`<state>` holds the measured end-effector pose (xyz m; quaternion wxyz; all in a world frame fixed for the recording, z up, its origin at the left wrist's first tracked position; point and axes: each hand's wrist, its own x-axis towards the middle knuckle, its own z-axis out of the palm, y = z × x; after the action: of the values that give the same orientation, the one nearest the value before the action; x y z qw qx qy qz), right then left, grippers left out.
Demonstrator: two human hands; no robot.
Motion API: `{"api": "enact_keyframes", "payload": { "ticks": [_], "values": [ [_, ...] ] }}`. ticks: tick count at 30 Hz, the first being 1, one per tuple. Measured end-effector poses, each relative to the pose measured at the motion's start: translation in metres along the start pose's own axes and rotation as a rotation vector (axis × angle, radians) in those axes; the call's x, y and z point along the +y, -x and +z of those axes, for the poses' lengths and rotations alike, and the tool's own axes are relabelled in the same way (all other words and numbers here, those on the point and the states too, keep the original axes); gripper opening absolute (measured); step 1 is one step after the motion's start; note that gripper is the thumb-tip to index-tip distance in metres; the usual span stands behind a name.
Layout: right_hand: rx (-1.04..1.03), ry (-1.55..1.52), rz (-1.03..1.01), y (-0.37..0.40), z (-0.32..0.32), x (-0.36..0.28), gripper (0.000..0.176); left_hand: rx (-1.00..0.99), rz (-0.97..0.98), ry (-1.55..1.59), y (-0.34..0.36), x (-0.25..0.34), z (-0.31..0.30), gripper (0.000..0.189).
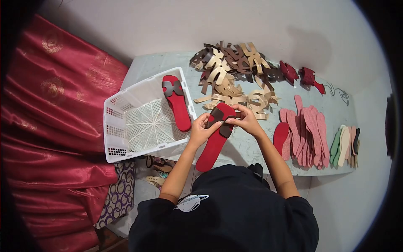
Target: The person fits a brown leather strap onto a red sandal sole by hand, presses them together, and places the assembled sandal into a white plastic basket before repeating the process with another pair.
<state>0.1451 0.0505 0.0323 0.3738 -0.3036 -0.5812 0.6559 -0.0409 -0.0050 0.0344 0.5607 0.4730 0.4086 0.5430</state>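
Note:
Both hands hold a red sandal sole (208, 152) with a dark brown strap (226, 131) lying across its front part. My left hand (201, 130) is closed on the sole's left edge, its thumb on the strap. My right hand (247, 122) pinches the strap at the right side near the toe end. The fingers under the sole are hidden. To the left, a red sandal (178, 107) with a brown strap leans inside a white plastic basket (147, 148).
Brown and beige cut straps (228, 86) are piled at the back of the table (239, 153). Pink soles (308, 134), a red sole (280, 136) and several green, cream and dark soles (344, 143) lie to the right. A red curtain (58, 126) hangs at left.

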Motion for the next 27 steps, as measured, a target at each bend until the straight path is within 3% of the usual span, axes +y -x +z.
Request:
{"api": "enact_keyframes", "payload": {
  "ticks": [3, 5, 9, 17, 21, 23, 24, 25, 27],
  "values": [
    [-0.039, -0.003, 0.018, -0.006, 0.013, -0.012, 0.038, 0.067, 0.095, -0.031, -0.002, 0.009, -0.013, 0.02],
    [-0.039, 0.0, -0.09, -0.011, 0.019, -0.01, 0.038, 0.141, 0.148, -0.009, -0.003, 0.02, -0.025, 0.019],
    [-0.075, -0.053, -0.045, -0.014, 0.027, 0.002, 0.036, 0.359, 0.216, 0.025, -0.008, 0.043, -0.069, 0.018],
    [-0.193, 0.045, 0.066, -0.032, 0.042, 0.027, 0.035, 0.737, 0.35, -0.109, -0.036, 0.052, -0.202, 0.021],
    [-0.121, 0.015, 0.055, -0.038, 0.065, 0.028, 0.038, 0.817, 0.356, -0.129, -0.053, 0.019, -0.265, 0.021],
    [-0.105, 0.504, -0.188, -0.043, 0.074, 0.028, 0.047, 0.801, 0.285, -0.293, -0.06, -0.007, -0.289, 0.021],
    [-0.134, 0.624, -0.279, -0.046, 0.078, 0.029, 0.053, 0.832, 0.308, -0.231, -0.065, -0.023, -0.292, 0.022],
    [-0.131, 0.624, -0.28, -0.047, 0.085, 0.032, 0.053, 0.83, 0.309, -0.231, -0.067, -0.045, -0.303, 0.022],
    [0.024, 0.623, -0.074, -0.043, 0.099, 0.048, 0.056, 0.883, 0.092, -0.491, -0.065, -0.08, -0.319, 0.024]
  ]
}}
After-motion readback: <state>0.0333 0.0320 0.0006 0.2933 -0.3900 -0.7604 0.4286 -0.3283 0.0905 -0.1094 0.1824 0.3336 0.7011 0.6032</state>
